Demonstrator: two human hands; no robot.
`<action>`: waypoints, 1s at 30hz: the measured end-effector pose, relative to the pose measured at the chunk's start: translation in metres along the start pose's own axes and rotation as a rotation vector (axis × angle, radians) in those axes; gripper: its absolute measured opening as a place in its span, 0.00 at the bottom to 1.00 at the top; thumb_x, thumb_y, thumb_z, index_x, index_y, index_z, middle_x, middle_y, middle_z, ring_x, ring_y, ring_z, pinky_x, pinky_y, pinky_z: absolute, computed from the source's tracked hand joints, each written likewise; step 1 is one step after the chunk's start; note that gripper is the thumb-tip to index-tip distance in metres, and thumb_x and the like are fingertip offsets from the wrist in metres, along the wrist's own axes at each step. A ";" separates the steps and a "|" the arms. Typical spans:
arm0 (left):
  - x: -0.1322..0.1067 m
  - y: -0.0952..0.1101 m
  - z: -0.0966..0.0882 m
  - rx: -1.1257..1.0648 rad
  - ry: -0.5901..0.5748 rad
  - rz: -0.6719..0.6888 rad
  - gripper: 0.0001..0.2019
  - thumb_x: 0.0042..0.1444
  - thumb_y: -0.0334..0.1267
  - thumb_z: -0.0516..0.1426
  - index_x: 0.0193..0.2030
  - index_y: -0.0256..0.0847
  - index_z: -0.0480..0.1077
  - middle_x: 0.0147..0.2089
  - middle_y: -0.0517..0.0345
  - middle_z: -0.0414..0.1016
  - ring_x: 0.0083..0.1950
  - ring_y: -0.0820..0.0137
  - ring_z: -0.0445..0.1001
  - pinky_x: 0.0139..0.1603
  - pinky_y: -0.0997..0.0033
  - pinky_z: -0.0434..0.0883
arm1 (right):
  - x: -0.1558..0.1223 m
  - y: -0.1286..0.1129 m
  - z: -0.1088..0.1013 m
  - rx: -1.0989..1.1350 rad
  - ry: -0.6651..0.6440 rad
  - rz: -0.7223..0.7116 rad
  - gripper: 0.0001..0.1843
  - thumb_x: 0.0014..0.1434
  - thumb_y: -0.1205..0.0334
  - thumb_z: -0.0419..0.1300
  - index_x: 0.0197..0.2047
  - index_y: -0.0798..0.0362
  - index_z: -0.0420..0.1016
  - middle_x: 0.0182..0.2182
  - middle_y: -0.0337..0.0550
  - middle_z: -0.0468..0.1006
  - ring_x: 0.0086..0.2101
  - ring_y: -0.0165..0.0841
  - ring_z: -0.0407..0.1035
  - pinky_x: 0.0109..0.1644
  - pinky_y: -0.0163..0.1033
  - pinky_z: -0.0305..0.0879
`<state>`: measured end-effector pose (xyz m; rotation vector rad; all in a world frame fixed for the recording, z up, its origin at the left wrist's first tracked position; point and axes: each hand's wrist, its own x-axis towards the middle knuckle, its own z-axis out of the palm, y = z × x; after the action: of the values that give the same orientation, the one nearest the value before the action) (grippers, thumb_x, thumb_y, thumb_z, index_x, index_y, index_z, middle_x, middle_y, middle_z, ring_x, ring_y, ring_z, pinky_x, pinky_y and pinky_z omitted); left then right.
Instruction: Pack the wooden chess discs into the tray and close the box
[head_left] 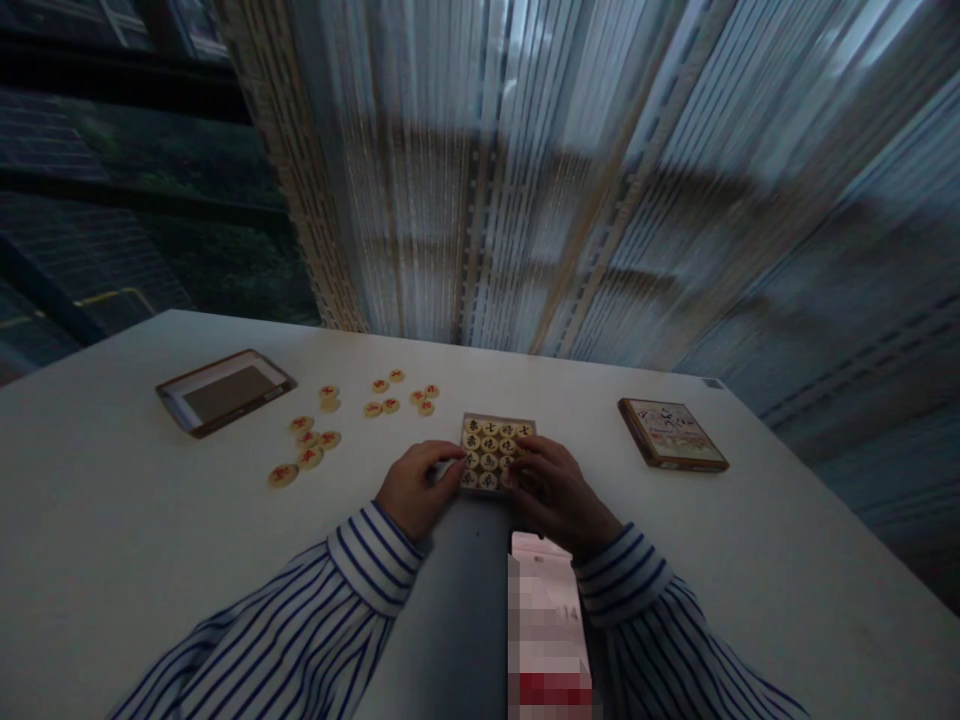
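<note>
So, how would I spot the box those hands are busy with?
On the white table, look between the left hand and the right hand. A small, squarish open box sits there, filled with round pieces in rows. Its pieces carry black characters; the loose pieces farther left mostly show red.

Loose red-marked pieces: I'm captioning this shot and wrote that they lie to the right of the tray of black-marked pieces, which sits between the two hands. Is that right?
One slip: in the head view, the loose red-marked pieces lie to the left of the tray, not the right. The rest stands.
</note>
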<state>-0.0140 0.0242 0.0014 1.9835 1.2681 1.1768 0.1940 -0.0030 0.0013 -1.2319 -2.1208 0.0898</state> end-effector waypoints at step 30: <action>-0.001 -0.002 0.000 0.043 -0.012 0.029 0.09 0.51 0.39 0.54 0.35 0.38 0.72 0.35 0.52 0.76 0.37 0.67 0.73 0.38 0.66 0.71 | -0.002 0.000 0.001 -0.043 -0.022 0.018 0.12 0.55 0.57 0.56 0.42 0.52 0.71 0.47 0.52 0.69 0.49 0.42 0.61 0.50 0.53 0.59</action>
<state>-0.0152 0.0242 -0.0004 2.0433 1.2725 1.1591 0.1942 -0.0042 -0.0007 -1.2812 -2.1411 0.0664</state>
